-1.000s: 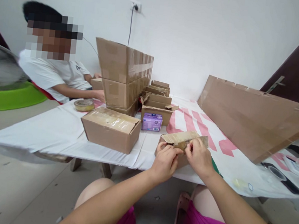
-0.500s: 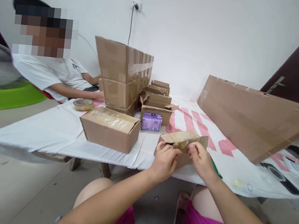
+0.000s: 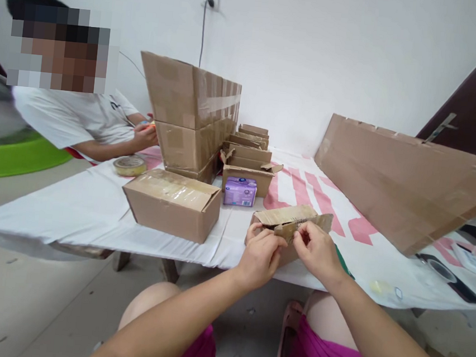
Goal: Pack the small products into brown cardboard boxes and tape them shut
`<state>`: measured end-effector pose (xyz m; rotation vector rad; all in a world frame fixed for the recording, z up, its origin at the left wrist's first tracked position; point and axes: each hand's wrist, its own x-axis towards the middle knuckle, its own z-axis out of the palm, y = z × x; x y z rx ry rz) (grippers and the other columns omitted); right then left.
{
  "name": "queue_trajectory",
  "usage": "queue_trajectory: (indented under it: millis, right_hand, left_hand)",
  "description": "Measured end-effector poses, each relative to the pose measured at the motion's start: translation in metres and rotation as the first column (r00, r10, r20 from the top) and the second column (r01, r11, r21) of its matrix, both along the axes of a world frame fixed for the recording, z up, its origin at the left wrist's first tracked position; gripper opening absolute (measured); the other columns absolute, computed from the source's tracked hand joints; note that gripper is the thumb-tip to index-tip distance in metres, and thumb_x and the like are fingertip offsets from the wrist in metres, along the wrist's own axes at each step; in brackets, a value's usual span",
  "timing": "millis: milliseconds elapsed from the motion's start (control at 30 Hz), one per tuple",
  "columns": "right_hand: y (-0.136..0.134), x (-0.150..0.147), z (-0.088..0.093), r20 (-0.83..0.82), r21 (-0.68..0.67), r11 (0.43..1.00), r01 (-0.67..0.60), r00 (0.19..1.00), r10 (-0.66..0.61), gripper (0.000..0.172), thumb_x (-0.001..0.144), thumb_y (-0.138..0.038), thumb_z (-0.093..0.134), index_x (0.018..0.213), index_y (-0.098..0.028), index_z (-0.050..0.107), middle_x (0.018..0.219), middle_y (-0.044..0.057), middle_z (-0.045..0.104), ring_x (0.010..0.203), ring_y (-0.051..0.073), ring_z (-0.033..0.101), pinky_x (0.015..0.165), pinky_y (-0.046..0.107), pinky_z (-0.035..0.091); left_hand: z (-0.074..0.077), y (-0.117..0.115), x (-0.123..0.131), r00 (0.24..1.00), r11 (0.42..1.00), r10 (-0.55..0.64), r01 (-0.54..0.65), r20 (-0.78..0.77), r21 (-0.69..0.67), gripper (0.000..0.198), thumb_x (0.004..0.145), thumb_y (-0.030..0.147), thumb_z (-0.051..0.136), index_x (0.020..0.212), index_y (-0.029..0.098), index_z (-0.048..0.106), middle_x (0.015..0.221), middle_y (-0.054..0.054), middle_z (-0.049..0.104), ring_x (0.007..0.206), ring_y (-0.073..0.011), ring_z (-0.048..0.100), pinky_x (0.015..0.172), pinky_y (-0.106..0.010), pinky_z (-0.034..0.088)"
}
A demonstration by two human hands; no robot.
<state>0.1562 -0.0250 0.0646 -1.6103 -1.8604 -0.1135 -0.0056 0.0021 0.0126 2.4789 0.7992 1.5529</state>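
A small cardboard box lies at the table's near edge, its front flap partly raised. My left hand grips the left part of that flap and the box's edge, fingers bent. My right hand pinches the flap close to its middle, thumb and fingers pressed together. Just behind the box stands a purple printed pack, in front of an open cardboard box. To the left sits a taped, closed cardboard box. Something green pokes out beside my right wrist.
A tall stack of taped boxes rises at the back left. A tape roll lies near it. A large cardboard sheet leans at the right, behind a dark tape dispenser. A person sits at the left, holding something orange.
My right hand has shifted slightly left along the flap, while my left hand keeps its place. The other person's hand has come up with a small orange thing. The view has turned a little.
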Motion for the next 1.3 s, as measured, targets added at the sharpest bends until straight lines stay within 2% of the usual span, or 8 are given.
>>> queue_trajectory:
  millis: [133,400,500,667,867,967,1100,1300]
  right_hand:
    - [0.001,0.002,0.004,0.091,-0.011,1.000,-0.013,0.996,0.014,0.010,0.081,-0.025,0.044,0.071,-0.022,0.046,0.065,-0.001,0.055,0.059,0.014,0.051,0.058,0.027,0.036]
    - [0.008,0.018,0.019,0.140,-0.163,0.987,-0.009,0.990,0.033,0.010,0.076,-0.024,0.045,0.066,-0.022,0.044,0.059,-0.002,0.053,0.054,0.013,0.048,0.054,0.025,0.033]
    - [0.011,0.032,0.018,0.052,-0.238,0.970,-0.039,0.997,0.053,0.011,0.077,-0.028,0.047,0.067,-0.022,0.047,0.060,-0.003,0.056,0.054,0.013,0.051,0.054,0.026,0.036]
    - [0.013,0.047,0.008,-0.300,-0.357,0.914,-0.192,0.950,0.083,0.017,0.078,-0.036,0.051,0.068,-0.022,0.049,0.059,-0.002,0.062,0.055,0.015,0.058,0.054,0.027,0.044]
    - [-0.001,0.044,-0.009,-0.495,-0.284,0.917,-0.282,0.862,0.112,0.020,0.079,-0.038,0.054,0.071,-0.020,0.051,0.074,0.002,0.066,0.072,0.017,0.063,0.066,0.031,0.048]
    - [-0.007,0.046,-0.026,-0.456,-0.271,0.933,-0.239,0.885,0.094,0.020,0.081,-0.037,0.050,0.071,-0.020,0.052,0.071,0.000,0.063,0.068,0.015,0.058,0.065,0.029,0.046]
    - [-0.006,0.050,-0.045,-0.393,-0.243,0.963,-0.116,0.919,0.011,0.020,0.078,-0.034,0.048,0.064,-0.021,0.049,0.058,-0.005,0.052,0.057,0.013,0.049,0.058,0.026,0.039]
    - [-0.001,0.072,-0.051,-0.565,-0.201,0.978,-0.063,0.823,-0.063,0.014,0.072,-0.032,0.049,0.067,-0.020,0.055,0.071,0.001,0.064,0.071,0.016,0.060,0.066,0.029,0.046]
  left_hand:
    - [0.000,0.001,0.000,1.000,1.000,-0.009,0.009,0.002,-0.010,0.020,0.077,0.007,0.044,0.086,0.021,0.057,0.076,0.001,0.066,0.073,-0.0142,0.060,0.098,-0.042,0.030]
    - [0.000,0.003,-0.003,1.000,0.999,-0.004,0.005,0.019,-0.035,0.019,0.077,0.008,0.045,0.085,0.021,0.057,0.075,0.001,0.066,0.075,-0.0149,0.060,0.097,-0.043,0.031]
    - [0.001,0.003,-0.004,1.000,0.999,-0.008,0.009,0.010,-0.048,0.019,0.078,0.009,0.045,0.085,0.021,0.057,0.074,0.001,0.065,0.074,-0.0152,0.060,0.096,-0.043,0.032]
    - [0.000,0.004,-0.004,1.000,1.000,-0.015,0.015,0.008,-0.022,0.020,0.078,0.008,0.045,0.087,0.021,0.057,0.076,0.001,0.066,0.074,-0.0152,0.059,0.097,-0.043,0.031]
    - [0.000,0.002,-0.005,0.999,0.999,-0.034,0.033,-0.020,-0.033,0.013,0.083,0.014,0.046,0.090,0.020,0.055,0.079,0.000,0.066,0.077,-0.0161,0.058,0.099,-0.044,0.028]
    - [-0.002,0.003,-0.004,0.999,0.999,-0.034,0.032,-0.042,-0.030,0.010,0.082,0.023,0.056,0.091,0.020,0.055,0.078,0.000,0.066,0.077,-0.0173,0.059,0.099,-0.045,0.028]
    - [-0.005,0.004,-0.002,0.998,1.000,-0.013,0.013,-0.055,0.000,0.006,0.083,0.018,0.054,0.088,0.021,0.055,0.076,0.001,0.067,0.075,-0.0164,0.058,0.100,-0.045,0.028]
    - [-0.005,0.007,-0.002,0.999,1.000,0.013,-0.012,-0.035,0.023,0.007,0.084,0.016,0.052,0.087,0.022,0.054,0.079,0.001,0.068,0.073,-0.0158,0.058,0.097,-0.043,0.029]
